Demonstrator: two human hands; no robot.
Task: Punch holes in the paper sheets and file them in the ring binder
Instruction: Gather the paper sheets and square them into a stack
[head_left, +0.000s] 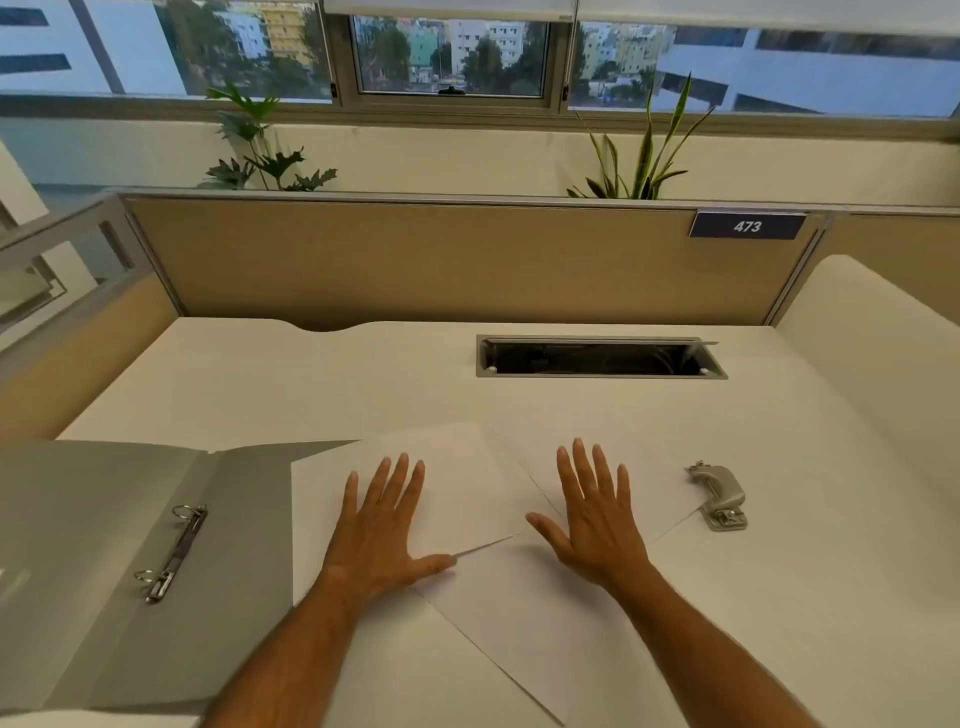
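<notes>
A grey ring binder (104, 561) lies open at the left of the desk, its two metal rings (174, 551) standing up in the spine. White paper sheets (467, 488) are spread loosely in the middle, one overlapping the binder's right flap. My left hand (382, 530) rests flat, fingers spread, on the left sheet. My right hand (595, 514) lies flat with fingers apart on another sheet (509, 613) beside it. A silver hole punch (719, 496) sits on the desk to the right of my right hand, apart from it.
The white desk (311, 384) is fenced by tan partition panels (441, 260) at the back and sides. A cable slot (597, 357) with an open lid sits in the desk at the back right. Two plants stand behind the partition below the windows.
</notes>
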